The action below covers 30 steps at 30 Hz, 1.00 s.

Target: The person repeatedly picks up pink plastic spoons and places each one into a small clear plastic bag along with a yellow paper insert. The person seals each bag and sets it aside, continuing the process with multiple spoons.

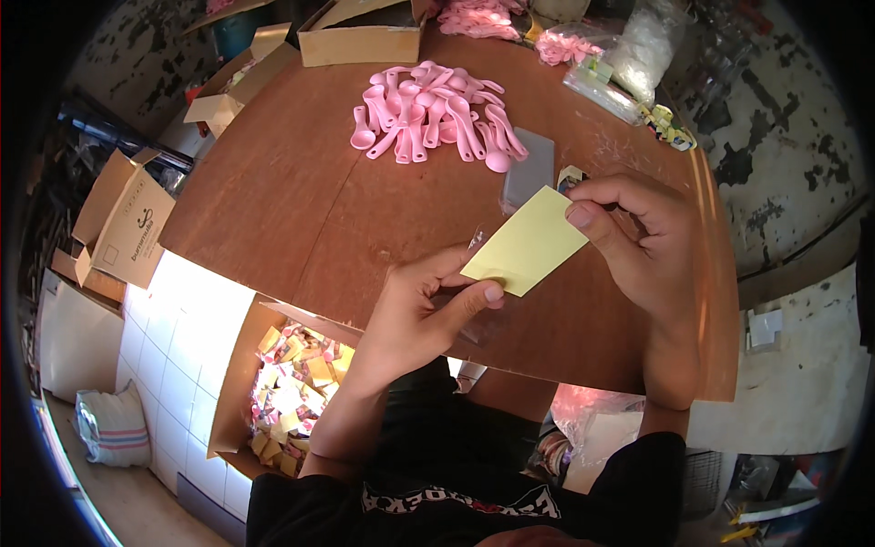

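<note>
A plain pale yellow card [530,244] is held tilted above the brown table, between my two hands. My left hand [424,310] pinches its lower left corner, thumb on top. At the upper right corner, my right hand [638,232] grips the card between thumb and index finger. A small printed piece [571,176] shows just behind that corner; whether my fingers touch it I cannot tell. Beyond the card lies a flat grey rectangular object [530,171], partly covered by it. A heap of pink plastic spoons [424,114] is spread farther back.
The wooden table [273,201] fills the middle. An open cardboard box [360,41] sits at its far edge, with clear plastic bags [643,50] at the far right. Below the near edge, a carton [239,392] holds many small yellow and printed packets. Another carton [128,219] stands left.
</note>
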Motion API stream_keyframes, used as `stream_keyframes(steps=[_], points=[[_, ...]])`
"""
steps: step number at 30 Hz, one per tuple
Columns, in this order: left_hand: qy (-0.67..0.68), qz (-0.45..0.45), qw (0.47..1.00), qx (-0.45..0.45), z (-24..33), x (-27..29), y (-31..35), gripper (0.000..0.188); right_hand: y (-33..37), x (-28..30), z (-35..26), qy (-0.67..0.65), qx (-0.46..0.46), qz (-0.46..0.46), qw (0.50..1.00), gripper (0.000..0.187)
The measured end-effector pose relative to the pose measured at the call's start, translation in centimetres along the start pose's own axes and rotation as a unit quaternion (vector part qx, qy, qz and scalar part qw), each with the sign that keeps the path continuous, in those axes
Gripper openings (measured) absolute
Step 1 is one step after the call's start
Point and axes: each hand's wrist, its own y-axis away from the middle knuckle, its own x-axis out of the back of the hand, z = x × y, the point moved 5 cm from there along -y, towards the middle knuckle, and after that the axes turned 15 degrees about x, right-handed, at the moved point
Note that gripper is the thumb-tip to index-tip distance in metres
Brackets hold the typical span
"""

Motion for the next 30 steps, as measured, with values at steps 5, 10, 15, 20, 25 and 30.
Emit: stream_keyframes(steps=[5, 10, 15, 20, 25, 30], points=[[0.029, -0.019, 0.999, 0.042, 0.4, -0.4, 0.2, 0.028, -0.1, -0.8, -0.7, 0.007, -0.004, -0.030, 1.000, 0.010], [-0.002, 0.014, 1.000, -0.010, 0.7, -0.1, 0.8, 0.031, 0.2, -2.4, -1.0, -0.029, 0.054, -0.119, 0.991, 0.012], [-0.028, 0.066, 0.992, -0.107, 1.4, -0.1, 1.7, 0.036, 0.9, -3.9, -1.9, -0.110, 0.024, -0.155, 0.981, 0.015], [-0.098, 0.114, 0.977, -0.151, 1.8, 0.1, 2.5, 0.037, 0.6, -4.6, -2.1, -0.129, -0.050, -0.218, 0.966, 0.016], [-0.140, 0.170, 0.940, -0.260, 2.0, 0.4, 2.6, 0.042, 0.5, -5.5, -2.0, -0.158, -0.183, -0.260, 0.935, 0.017], [-0.186, 0.167, 0.917, -0.312, 2.2, 1.2, 2.9, 0.041, 0.2, -7.4, -1.4, -0.074, -0.129, -0.359, 0.921, 0.019]])
